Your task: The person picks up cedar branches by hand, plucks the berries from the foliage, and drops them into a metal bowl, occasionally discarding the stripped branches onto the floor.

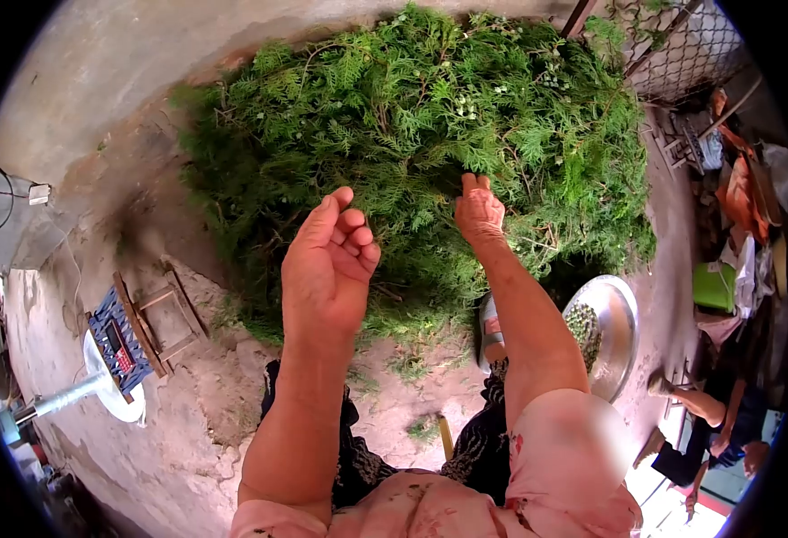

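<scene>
A large heap of green conifer branches [394, 117] spreads in front of me, with small pale cones among the sprays. Above its near edge, my left hand [331, 260] is raised with the palm turned inward and the fingers loosely curled; nothing shows in it. My right hand [481, 213] reaches into the middle of the heap, back of the hand up. Its fingers are drawn together at the foliage, and what lies between the fingertips is hidden. To the right of my right forearm stands a shiny metal basin [622, 314] holding many small greenish pieces [582, 327].
At left, a small wooden stool [165, 314] with a woven seat bears a dark and red object [123, 351]. A white pedestal fan base [111, 386] is beside it. A green container [715, 285] and bags lie at right. Another person [708, 439] sits at lower right.
</scene>
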### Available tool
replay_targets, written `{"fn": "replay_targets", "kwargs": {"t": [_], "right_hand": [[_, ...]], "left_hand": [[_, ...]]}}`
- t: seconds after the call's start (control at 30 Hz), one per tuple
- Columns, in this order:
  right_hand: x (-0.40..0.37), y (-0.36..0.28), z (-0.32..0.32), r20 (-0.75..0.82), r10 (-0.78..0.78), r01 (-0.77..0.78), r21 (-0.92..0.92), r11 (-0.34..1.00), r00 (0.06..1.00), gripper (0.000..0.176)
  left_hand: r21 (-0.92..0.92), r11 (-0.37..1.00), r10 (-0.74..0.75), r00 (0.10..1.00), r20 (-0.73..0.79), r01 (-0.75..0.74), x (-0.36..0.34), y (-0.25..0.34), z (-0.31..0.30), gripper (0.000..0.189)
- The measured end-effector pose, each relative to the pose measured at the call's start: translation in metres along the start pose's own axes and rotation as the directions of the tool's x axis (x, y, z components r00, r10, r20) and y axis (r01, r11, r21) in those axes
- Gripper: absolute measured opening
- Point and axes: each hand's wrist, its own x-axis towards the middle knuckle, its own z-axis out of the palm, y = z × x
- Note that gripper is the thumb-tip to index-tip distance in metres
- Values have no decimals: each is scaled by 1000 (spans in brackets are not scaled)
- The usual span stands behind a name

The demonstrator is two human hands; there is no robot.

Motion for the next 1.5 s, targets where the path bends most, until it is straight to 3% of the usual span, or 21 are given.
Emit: {"fn": "replay_targets", "kwargs": {"t": [0.1, 0.2, 0.33, 0.37, 0.47, 0.53, 0.6, 0.63, 0.67, 0.73, 0.77, 0.83, 0.87, 0.97, 1.07, 1.1, 1.23, 1.3, 1.37, 1.43, 1.5], "right_hand": [[1, -1, -15, 103, 182, -187, 40, 982, 978, 29], [-1, 19, -27, 47, 191, -196, 195, 961, 981, 25], [-22, 15, -88, 10, 79, -74, 485, 871, 997, 25], [-28, 14, -100, -13, 21, -12, 510, 860, 1000, 24], [-54, -13, -142, -43, -80, 89, 645, 759, 996, 22], [-75, -38, -169, -31, -96, 92, 670, 736, 995, 23], [-92, -53, -176, -13, -108, 87, 695, 714, 994, 25], [-99, -58, -176, -42, -87, 90, 734, 673, 995, 29], [-103, -60, -178, -71, -65, 96, 770, 630, 995, 33], [-108, -56, -179, -54, -77, 92, 754, 650, 996, 38], [-109, -53, -177, -46, -96, 93, 823, 560, 994, 38], [-111, -50, -178, 15, -119, 35, 912, 408, 993, 35], [-110, -48, -179, 15, -116, 34, 913, 406, 993, 35], [-111, -45, -182, 261, -58, -250, 957, 149, 964, 26], [-109, -43, -182, 196, -50, -186, 970, 160, 979, 24], [-108, -41, -185, 191, -67, -169, 953, 250, 979, 24], [-106, -37, -183, 245, -43, -233, 952, 198, 968, 27], [-106, -38, -190, 460, -36, -461, 879, -124, 887, 22], [-108, -40, -184, 434, 5, -428, 891, -153, 901, 20], [-108, -40, -176, 408, 46, -394, 901, -180, 912, 19], [-108, -40, -170, 296, 131, -297, 955, -16, 946, 17]], "left_hand": [[-19, 999, 28, 1000, 12, -27, 0, 5, -3, 16], [-8, 999, 51, 999, 4, -51, -2, 8, -2, 17], [101, 988, 115, 992, 48, -120, -6, 5, 5, 18], [242, 951, 176, 980, 91, -193, -9, 2, 10, 19], [551, 720, 294, 905, 309, -422, -13, -11, 22, 17], [673, 441, 299, 805, 513, -593, -13, -29, 23, 18], [647, -49, 262, 615, 743, -761, -14, -40, 20, 21], [670, -89, 175, 650, 739, -737, -19, -44, 21, 23], [713, -41, 54, 711, 702, -700, -23, -44, 24, 20], [776, 181, -35, 785, 619, -604, -26, -48, 23, 17], [776, 178, -40, 783, 620, -605, -25, -51, 21, 17], [718, 473, -38, 802, 595, -510, -23, -55, 17, 15], [719, 471, -41, 802, 596, -510, -23, -56, 17, 15], [766, 376, -16, 822, 569, -522, -26, -55, 20, 14], [748, 259, 36, 780, 625, -612, -27, -56, 23, 13], [748, 257, 30, 779, 626, -611, -26, -58, 24, 13], [677, 246, 75, 710, 700, -693, -23, -62, 21, 12], [658, 267, 85, 697, 712, -704, -23, -62, 22, 12], [694, 417, 97, 788, 608, -586, -26, -61, 25, 13], [689, 392, 115, 775, 621, -610, -24, -61, 24, 11], [683, 369, 130, 763, 633, -630, -24, -61, 24, 10]]}}
